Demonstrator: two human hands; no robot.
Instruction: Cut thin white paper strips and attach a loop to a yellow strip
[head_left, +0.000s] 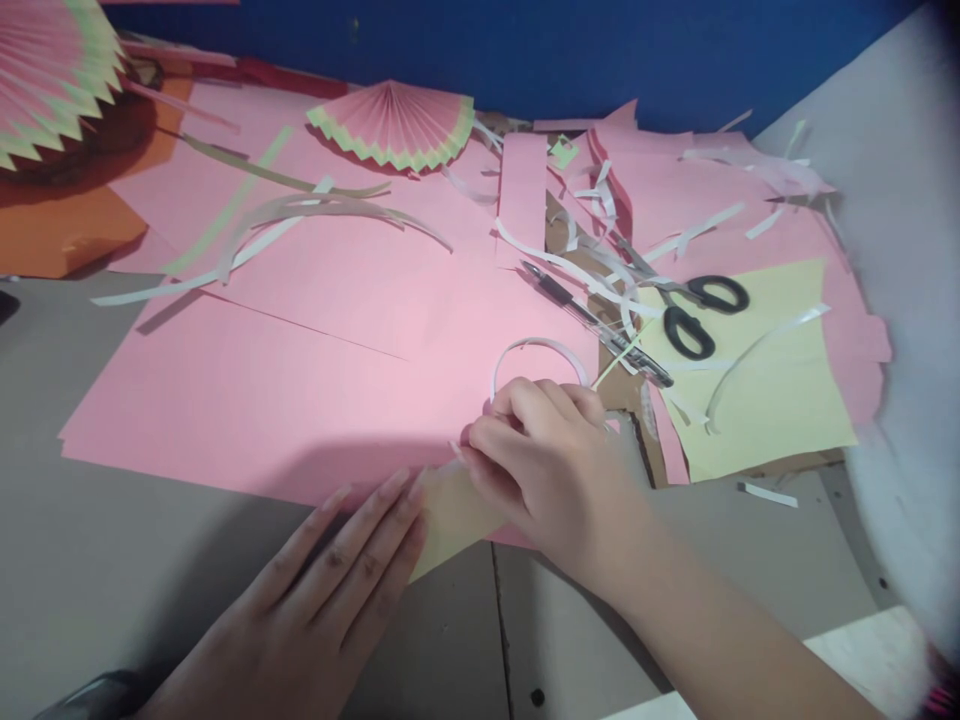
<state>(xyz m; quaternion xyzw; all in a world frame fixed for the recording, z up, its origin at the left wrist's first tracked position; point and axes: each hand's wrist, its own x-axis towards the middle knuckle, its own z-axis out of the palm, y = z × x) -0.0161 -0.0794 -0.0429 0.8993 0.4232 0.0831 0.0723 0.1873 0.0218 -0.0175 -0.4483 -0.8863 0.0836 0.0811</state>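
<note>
My left hand (330,590) lies flat, fingers stretched out, across the left end of a pale yellow paper strip (461,510). The strip rests over the front edge of a large pink paper sheet (360,400). My right hand (555,460) is closed in a pinch above the right part of the yellow strip. A thin white strip (536,342) curls up in a loop from the right hand's fingers; its ends are hidden behind them. Just beyond this hand lie a clear pen with a black grip (592,322) and black-handled scissors (690,315).
Pink-and-green pleated paper fans (394,125) stand at the back, one at the far left. Loose white strips (285,230) are scattered over the pink paper. At right, a yellow sheet (780,400) lies on pink paper and cardboard. A blue panel (465,50) bounds the back.
</note>
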